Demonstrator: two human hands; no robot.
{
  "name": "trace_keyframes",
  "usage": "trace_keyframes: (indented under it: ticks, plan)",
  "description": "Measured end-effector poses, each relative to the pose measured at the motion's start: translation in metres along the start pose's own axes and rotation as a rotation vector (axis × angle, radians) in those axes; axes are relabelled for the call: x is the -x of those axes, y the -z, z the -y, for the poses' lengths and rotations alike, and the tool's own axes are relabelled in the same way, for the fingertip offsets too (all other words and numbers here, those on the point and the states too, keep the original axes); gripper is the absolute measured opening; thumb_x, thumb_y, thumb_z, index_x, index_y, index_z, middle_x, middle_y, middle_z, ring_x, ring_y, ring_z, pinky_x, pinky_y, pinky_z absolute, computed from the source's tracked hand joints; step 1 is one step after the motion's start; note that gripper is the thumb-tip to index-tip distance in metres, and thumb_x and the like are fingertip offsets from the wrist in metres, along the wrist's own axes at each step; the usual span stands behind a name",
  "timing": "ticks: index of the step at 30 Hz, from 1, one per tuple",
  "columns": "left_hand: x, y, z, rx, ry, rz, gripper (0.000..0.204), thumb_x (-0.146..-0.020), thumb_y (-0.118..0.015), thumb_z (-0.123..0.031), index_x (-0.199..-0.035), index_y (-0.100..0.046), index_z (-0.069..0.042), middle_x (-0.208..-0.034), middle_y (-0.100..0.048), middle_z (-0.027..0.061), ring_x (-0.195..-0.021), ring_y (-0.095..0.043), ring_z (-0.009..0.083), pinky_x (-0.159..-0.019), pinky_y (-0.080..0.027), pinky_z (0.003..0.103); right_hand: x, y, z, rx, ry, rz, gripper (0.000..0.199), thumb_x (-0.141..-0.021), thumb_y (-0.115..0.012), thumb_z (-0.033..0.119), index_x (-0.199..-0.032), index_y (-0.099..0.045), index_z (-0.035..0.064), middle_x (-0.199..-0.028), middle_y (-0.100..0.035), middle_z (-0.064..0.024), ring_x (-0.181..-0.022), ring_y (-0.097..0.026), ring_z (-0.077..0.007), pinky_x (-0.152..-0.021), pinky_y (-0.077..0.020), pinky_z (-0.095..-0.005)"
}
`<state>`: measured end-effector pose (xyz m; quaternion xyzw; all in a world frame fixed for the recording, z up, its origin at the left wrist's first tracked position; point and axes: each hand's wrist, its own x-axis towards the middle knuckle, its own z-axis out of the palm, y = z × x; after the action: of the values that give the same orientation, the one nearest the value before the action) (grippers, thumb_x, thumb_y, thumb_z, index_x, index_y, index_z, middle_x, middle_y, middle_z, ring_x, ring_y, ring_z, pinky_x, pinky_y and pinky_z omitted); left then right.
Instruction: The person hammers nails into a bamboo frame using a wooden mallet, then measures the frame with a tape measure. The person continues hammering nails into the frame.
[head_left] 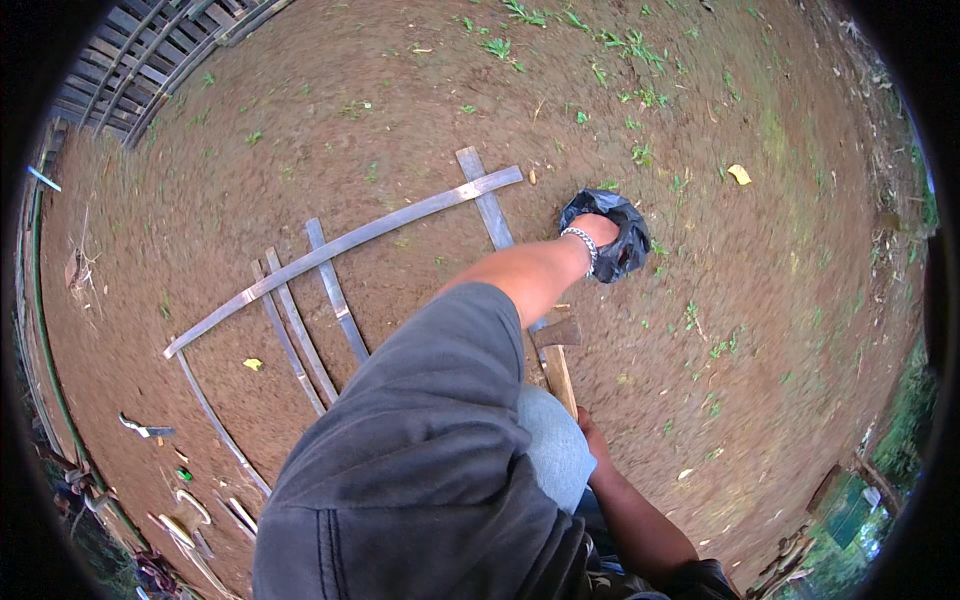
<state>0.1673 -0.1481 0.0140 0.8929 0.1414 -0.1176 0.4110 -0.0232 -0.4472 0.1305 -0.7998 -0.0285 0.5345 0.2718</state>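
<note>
My left hand [598, 230], with a chain bracelet at its wrist, reaches into a crumpled black plastic bag [632, 240] on the ground. Its fingers are hidden inside the bag. Below it, close to my knee, my right hand [592, 437] is closed round the lower end of the wooden handle of a hatchet [560, 375], whose metal head points up. Left of my arm lies a frame of flat wooden strips: a long crosspiece [345, 243] rests over several slats [333, 290]. My sleeve covers the near part of these slats.
A slatted wooden structure [140, 55] stands at the far left. A knife with a curved handle [147, 430] and several sticks [180, 530] lie on the brown soil at the left. A yellow leaf [739, 174] is on the right. Wood pieces [785, 560] lie at lower right.
</note>
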Motion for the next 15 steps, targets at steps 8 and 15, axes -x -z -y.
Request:
trace_keyframes:
  ticks: [8,15]
  plan:
    - [0.020,0.029,-0.034,-0.152,-0.327,0.076,0.019,-0.078,-0.068,-0.020,-0.094,-0.074,-0.010,-0.104,-0.074,0.0160,-0.103,-0.070,0.0354,-0.088,-0.056,0.045,-0.016,0.008,-0.041,-0.146,-0.032,-0.037,0.045,-0.095,-0.067,0.025,-0.132,-0.053,0.0045,-0.103,-0.069,-0.0227,-0.100,-0.069,-0.0373,-0.086,-0.0521,-0.0448]
    - [0.036,0.030,-0.009,-0.012,-0.408,-0.270,0.016,-0.076,-0.068,-0.013,-0.090,-0.071,-0.008,-0.096,-0.072,0.0141,-0.095,-0.069,0.0371,-0.082,-0.055,0.048,-0.026,-0.003,-0.020,-0.053,0.021,0.071,0.044,-0.095,-0.068,0.023,-0.132,-0.053,0.0046,-0.103,-0.068,-0.0214,-0.099,-0.068,-0.0347,-0.087,-0.0517,-0.0428]
